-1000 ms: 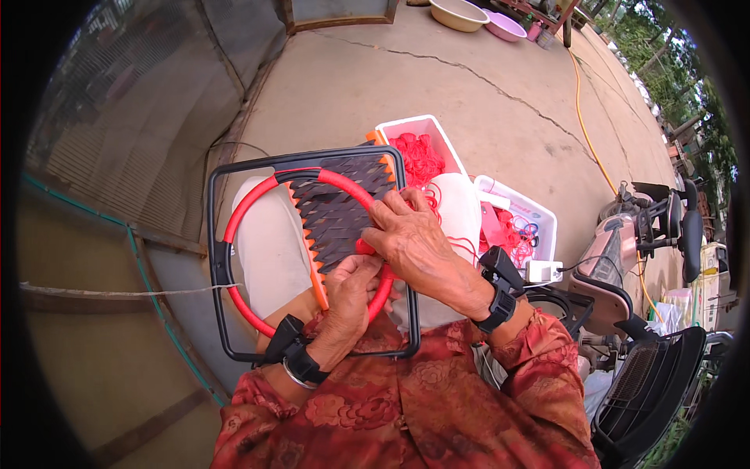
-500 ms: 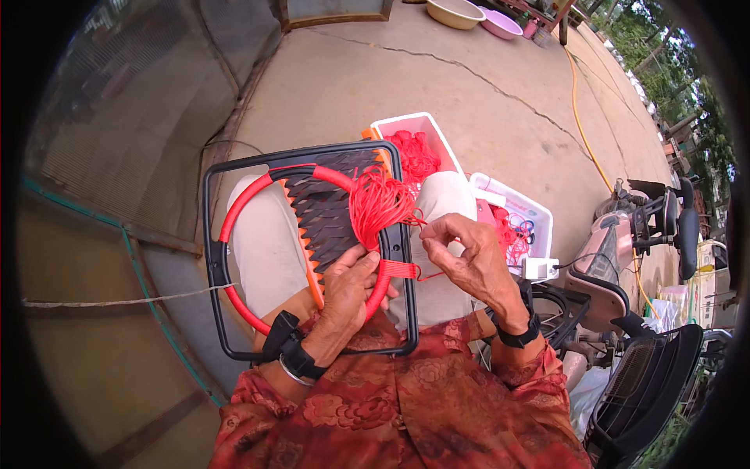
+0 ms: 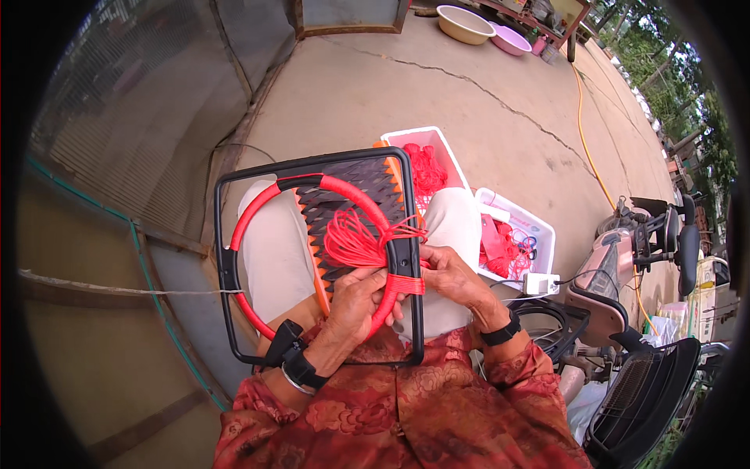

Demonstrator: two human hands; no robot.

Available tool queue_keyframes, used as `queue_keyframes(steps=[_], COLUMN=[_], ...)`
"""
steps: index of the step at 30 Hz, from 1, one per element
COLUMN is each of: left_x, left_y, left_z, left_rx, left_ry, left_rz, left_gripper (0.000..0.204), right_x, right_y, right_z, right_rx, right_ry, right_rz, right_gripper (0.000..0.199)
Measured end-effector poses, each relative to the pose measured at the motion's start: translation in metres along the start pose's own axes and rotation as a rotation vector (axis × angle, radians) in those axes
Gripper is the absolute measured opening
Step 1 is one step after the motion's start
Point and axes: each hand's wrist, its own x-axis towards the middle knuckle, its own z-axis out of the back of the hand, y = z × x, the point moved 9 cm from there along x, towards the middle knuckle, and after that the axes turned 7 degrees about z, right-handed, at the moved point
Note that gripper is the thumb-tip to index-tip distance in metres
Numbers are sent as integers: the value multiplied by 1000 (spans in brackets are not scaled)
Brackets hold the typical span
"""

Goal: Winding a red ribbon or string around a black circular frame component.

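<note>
A black rectangular frame point(image 3: 315, 157) rests over my lap, with a ring point(image 3: 362, 197) inside it mostly wrapped in red cord. Several turns of cord point(image 3: 405, 284) bind the ring to the frame's right bar. My left hand point(image 3: 353, 306) is closed around the ring's lower right part, its fingertips partly hidden behind it. A loose bundle of red cord point(image 3: 351, 242) lies inside the ring above that hand, its strands running over the right bar. My right hand point(image 3: 451, 278) is closed against the bar's outer side, fingers pinched at the cord there; the exact grip is partly hidden.
Beneath the frame is a woven black piece with orange toothed edges point(image 3: 307, 223). Beyond my right knee stand a white bin point(image 3: 449, 152) of red cord and another white bin point(image 3: 544, 248) with cord and scissors. A pink scooter point(image 3: 605, 258) stands at right, a panelled wall point(image 3: 156, 133) at left.
My right hand has moved left and down to the frame's right bar. The cord bundle has shifted from over the bar to inside the ring. My left hand still holds the ring.
</note>
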Motion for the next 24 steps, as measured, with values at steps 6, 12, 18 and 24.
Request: queue_keyframes(steps=[6,12,18,24], left_x=[-1,5,6,5], left_y=[-7,-9,-2,-4], left_z=[9,-8,1,-10], left_rx=[-35,-69,-37,-58], left_ry=[-117,-62,-35,-6], left_rz=[-67,-62,-44,-84], left_gripper=[31,32,27,29], right_x=[-58,-63,-86,-187], right_y=[72,92,81,-2], right_z=[32,46,58,179], right_rx=[-892,-101,752,-5], right_ry=[-239,-448,-395,-854], right_rz=[197,640,596,174], right_gripper=[23,25,33,29])
